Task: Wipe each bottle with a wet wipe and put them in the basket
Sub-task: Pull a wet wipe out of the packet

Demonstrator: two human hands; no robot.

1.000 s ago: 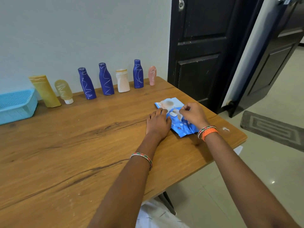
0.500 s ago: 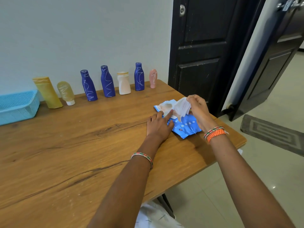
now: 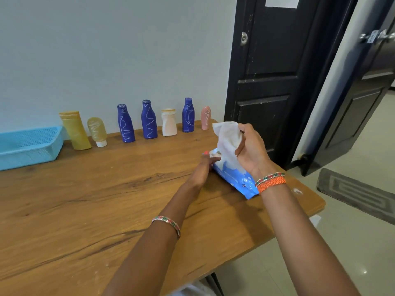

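Note:
Several bottles stand in a row along the wall: a yellow tube [image 3: 74,130], a clear yellowish tube [image 3: 97,131], three dark blue bottles [image 3: 125,123] [image 3: 149,119] [image 3: 188,115], a white bottle [image 3: 168,122] and a small pink one [image 3: 205,117]. A light blue basket [image 3: 30,146] sits at the far left. My right hand [image 3: 252,152] pinches a white wet wipe [image 3: 227,139], lifted out of the blue wipe pack [image 3: 237,180]. My left hand [image 3: 203,169] presses on the pack's left end with straight fingers.
The wooden table [image 3: 85,210] ends just right of the pack. A black door [image 3: 271,71] stands behind it, and a grey mat [image 3: 357,195] lies on the tiled floor to the right.
My right hand has pulled the wipe up out of the pack and raised it. My left hand stays pressing on the pack. The view has tilted up and come closer.

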